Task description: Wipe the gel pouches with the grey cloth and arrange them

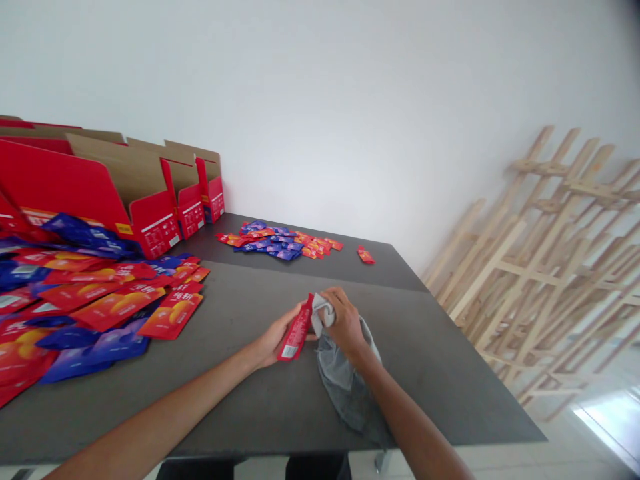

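Observation:
My left hand (276, 337) grips a red pouch (297, 331), tilted upright with its printed back and barcode toward me. Bunched in my right hand (345, 325) is a grey cloth (345, 383), pressed close against the pouch's right side. The cloth's loose part hangs down over the table under my right wrist. Fingers behind the pouch are partly hidden.
Red and blue pouches (120, 300) lie heaped on the left of the dark table (240, 407). Open red cartons (65, 177) stand behind them. A smaller pile (280, 241) and one single pouch (365, 255) lie far back. Wooden easels (545, 267) lean at right.

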Demonstrator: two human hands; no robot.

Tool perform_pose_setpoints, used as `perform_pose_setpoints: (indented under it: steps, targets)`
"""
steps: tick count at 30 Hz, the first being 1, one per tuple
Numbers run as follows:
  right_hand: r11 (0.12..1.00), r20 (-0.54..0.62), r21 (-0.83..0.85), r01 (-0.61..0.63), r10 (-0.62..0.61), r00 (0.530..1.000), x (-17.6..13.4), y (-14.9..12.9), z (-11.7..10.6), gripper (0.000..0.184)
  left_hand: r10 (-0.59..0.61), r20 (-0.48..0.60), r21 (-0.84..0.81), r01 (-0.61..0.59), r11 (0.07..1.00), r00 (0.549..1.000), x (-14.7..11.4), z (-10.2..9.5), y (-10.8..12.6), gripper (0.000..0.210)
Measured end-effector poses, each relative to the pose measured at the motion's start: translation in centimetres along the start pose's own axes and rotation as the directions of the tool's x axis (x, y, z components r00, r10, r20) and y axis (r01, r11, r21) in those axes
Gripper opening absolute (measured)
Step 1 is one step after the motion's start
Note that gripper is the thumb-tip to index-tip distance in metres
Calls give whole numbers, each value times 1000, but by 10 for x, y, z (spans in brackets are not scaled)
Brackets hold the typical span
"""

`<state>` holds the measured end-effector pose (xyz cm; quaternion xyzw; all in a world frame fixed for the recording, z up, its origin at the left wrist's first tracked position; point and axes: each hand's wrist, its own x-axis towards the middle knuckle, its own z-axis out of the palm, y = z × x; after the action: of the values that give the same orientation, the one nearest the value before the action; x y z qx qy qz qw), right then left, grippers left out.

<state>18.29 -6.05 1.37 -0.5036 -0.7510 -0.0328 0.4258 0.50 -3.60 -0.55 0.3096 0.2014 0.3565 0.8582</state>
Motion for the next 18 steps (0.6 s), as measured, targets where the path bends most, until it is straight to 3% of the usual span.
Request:
perform_pose_setpoints:
  steps: [3,6,10,14,18]
  targets:
    - [998,-109,63,-30,37,993,4,11,-4,16,77,30,50,-78,996,997,1,-1,0,54]
    - [996,-199,85,-35,52,979,7,16,-8,11,84,-46,168,-75,983,995,4,-3,3,78]
    - [995,-245,98,0,24,969,7,16,-12,9,40,-120,262,-7,965,992,7,-8,5,62]
    - [987,-48,126,98,-92,995,2,9,-9,14,16,-94,109,-6,994,995,10,-12,3,30]
    - [968,239,119,219,-242,940,-4,-2,4,25,15,-79,-57,-19,998,997,13,-12,1,19]
